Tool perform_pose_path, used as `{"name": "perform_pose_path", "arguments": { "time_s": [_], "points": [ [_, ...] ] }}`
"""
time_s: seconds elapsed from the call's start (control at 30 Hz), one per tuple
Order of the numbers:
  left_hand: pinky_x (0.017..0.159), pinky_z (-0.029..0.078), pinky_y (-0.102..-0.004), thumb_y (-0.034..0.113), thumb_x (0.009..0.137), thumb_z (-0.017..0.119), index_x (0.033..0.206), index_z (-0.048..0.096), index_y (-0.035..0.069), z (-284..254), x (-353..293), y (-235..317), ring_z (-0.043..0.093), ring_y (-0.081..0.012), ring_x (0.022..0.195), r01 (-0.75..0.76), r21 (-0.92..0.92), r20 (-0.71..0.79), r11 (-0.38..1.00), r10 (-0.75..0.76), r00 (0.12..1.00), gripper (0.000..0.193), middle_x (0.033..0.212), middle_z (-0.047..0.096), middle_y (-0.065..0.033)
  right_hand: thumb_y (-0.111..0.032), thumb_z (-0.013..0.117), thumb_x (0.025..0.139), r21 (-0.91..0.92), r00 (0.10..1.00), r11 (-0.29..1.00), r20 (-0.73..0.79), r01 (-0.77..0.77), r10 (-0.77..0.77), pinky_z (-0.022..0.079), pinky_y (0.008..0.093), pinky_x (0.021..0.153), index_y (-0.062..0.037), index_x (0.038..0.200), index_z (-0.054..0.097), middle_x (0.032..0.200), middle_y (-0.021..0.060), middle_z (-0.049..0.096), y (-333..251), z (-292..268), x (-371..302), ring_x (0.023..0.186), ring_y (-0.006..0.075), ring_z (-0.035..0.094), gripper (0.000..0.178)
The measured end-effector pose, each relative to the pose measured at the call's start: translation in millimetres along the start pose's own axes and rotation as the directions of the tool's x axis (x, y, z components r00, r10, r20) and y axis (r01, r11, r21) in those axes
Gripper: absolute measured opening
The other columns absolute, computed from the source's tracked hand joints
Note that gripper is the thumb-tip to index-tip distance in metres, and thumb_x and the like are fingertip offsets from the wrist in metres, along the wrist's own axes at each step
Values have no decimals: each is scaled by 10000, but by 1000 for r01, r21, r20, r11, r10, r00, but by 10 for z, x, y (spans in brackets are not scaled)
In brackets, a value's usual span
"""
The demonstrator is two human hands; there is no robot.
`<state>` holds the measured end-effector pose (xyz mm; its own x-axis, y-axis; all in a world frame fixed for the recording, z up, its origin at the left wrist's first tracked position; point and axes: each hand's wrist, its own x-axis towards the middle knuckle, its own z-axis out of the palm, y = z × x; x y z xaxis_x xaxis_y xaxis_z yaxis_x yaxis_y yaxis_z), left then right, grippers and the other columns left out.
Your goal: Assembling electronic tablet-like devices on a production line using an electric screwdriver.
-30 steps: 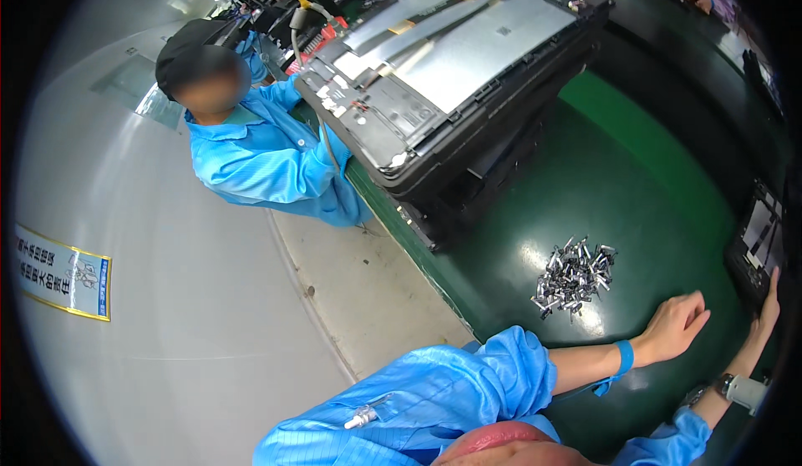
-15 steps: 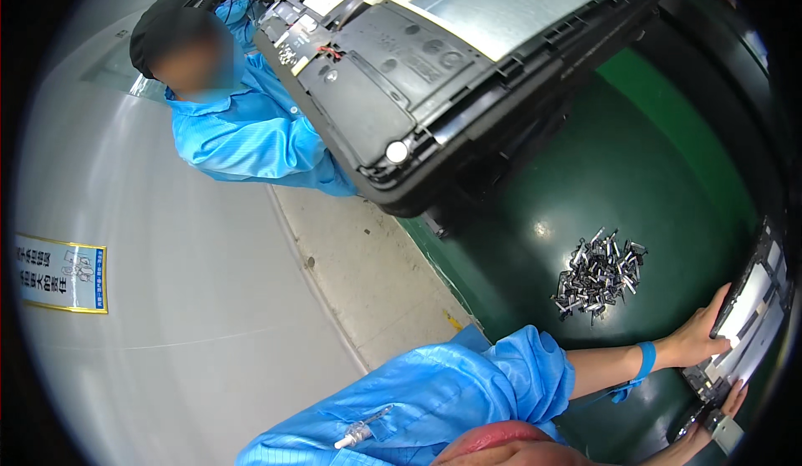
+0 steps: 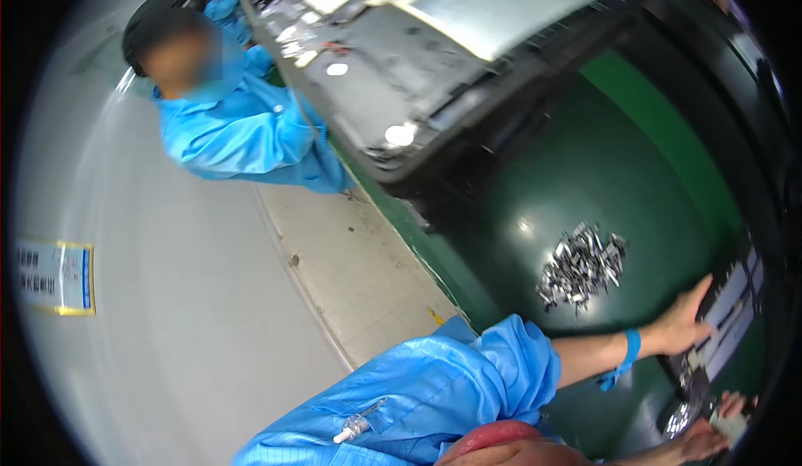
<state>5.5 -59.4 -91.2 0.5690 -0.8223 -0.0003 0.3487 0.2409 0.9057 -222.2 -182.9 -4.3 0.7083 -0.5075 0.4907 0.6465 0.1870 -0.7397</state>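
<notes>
My left hand [image 3: 681, 325], with a blue wrist strap [image 3: 632, 347], grips the near-left edge of a flat panel [image 3: 728, 320] at the far right. The panel has a black frame and a grey-white face with dark strips; its right side fades into the dark rim. Below it, my right hand [image 3: 706, 443] is smeared by motion, fingers partly bent, beside a pale blocky thing [image 3: 732, 426]. Whether that hand holds it I cannot tell. A shiny, crinkled silvery piece [image 3: 681, 417] hangs by the panel's lower corner.
A heap of small black-and-silver parts [image 3: 582, 267] lies on the green work surface [image 3: 510, 290]. A large black tray with stacked panels [image 3: 393, 90] rises at the top. A co-worker in a blue smock [image 3: 242, 144] stands beyond it. The grey floor [image 3: 192, 282] is left.
The view has shifted slightly and blurred. My right hand has come away from the panel's lower edge, downward. My left hand still grips the panel, which sits a little further left in view.
</notes>
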Motion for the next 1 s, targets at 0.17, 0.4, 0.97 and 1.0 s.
{"name": "perform_pose_path", "arguments": {
  "time_s": [0.17,0.4,0.97,1.0],
  "points": [
    [1073,346,-372,100,707,713,1283,393,-96,-198,78,479,457,-340,1262,15,176,82,984,-30,996,688,1324,477,-270,-228,637,721,-627,882,748,-455,-218,-124,335,389,986,43,1163,514,1036,113,490,-64,243,-281,990,213,470,532],
    [939,463,-323,28,796,670,1404,267,-112,-574,45,516,582,-241,1085,108,122,188,987,-130,974,742,1232,561,-218,-48,660,821,-699,966,707,-243,-109,-91,462,239,533,20,1099,588,918,79,634,35,990,185,615,97,558,295],
    [1109,240,-364,127,861,599,1464,203,-52,-780,-1653,560,359,-282,1328,-108,650,111,753,46,993,743,1469,339,-194,70,577,807,-656,883,751,-303,81,-360,441,217,509,-11,1212,457,994,173,638,144,393,-328,575,86,520,430],
    [1128,198,-382,165,861,599,1470,188,-48,-789,-1647,548,311,-311,1361,-271,773,238,573,134,962,764,1494,301,-203,44,589,818,-711,898,691,-210,130,-386,458,241,534,30,1204,471,1021,214,641,151,348,-339,595,106,535,404]
  ]
}}
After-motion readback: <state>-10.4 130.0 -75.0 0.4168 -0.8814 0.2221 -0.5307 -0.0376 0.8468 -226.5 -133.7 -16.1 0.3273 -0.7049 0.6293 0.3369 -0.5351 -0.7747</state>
